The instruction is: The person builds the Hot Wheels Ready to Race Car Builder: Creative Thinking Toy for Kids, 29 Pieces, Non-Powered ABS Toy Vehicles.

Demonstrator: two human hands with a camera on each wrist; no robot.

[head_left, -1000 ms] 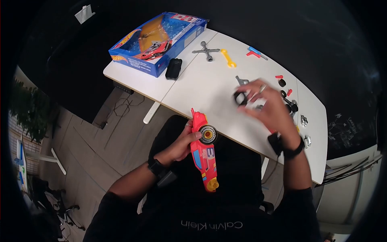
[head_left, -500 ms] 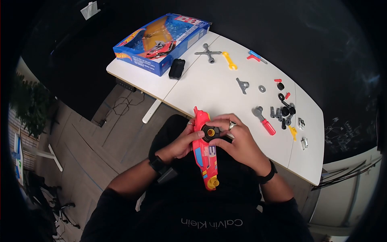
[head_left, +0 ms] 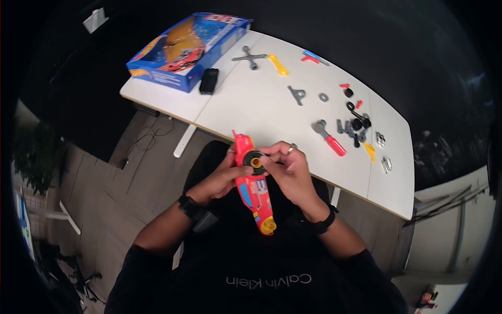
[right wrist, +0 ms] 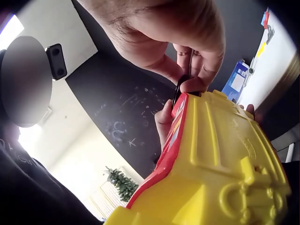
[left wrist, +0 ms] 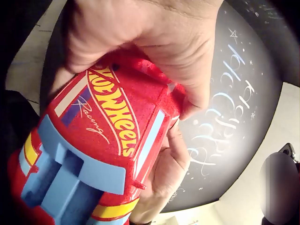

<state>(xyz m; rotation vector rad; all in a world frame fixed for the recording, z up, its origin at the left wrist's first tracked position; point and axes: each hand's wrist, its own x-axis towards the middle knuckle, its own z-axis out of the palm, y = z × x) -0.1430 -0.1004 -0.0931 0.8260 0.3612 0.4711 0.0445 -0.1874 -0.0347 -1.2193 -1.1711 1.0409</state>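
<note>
A red toy race car [head_left: 255, 198] with yellow, blue and white markings is held over the person's lap. My left hand [head_left: 215, 182] grips its body, the thumb lying near the wheel. On the car's side, a black tyre-like ring [head_left: 248, 158] surrounds a yellow hub [head_left: 256, 163]. My right hand [head_left: 294, 175] pinches the edge of this ring between thumb and fingers. The left wrist view shows the car's red top [left wrist: 124, 101] and blue windscreen [left wrist: 79, 173]. Its yellow underside [right wrist: 229, 140] faces the right wrist camera.
On the white table [head_left: 251, 104] lie a red-handled tool [head_left: 334, 146], a grey bracket [head_left: 297, 95], a grey ring [head_left: 323, 97], a yellow wrench [head_left: 278, 66], a grey cross wrench [head_left: 249, 57] and several small parts. A blue toy box [head_left: 183, 81] stands at the far left.
My right hand brought the black ring from above the table to the car's wheel, where it now covers the grey wheel face. My left hand keeps its grip on the car.
</note>
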